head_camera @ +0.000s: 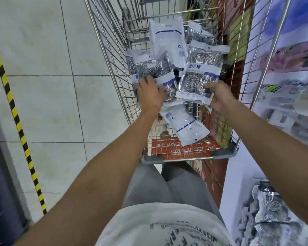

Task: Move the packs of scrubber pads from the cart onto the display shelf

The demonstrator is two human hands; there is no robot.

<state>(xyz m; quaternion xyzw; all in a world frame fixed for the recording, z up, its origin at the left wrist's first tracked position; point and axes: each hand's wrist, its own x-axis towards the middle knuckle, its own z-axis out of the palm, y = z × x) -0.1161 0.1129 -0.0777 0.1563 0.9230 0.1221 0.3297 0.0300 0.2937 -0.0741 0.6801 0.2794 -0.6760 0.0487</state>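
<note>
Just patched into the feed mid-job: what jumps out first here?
Two bare arms reach into a wire shopping cart holding shiny packs of steel scrubber balls. The right hand grips one pack by its lower edge, lifted above the others; the left hand rests on a pack at the cart's left side. More packs lie on the shelf at lower right.

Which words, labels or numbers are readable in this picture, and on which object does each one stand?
"清洁球": blue band of the pack that the right hand holds.
"清": first character only, on the pack under the left hand; the rest is covered.
Small print on the white pack backs: too small to read.
White characters on the red sign under the cart: upside down, unreadable.
Print on the shirt: upside down, blurred.
</note>
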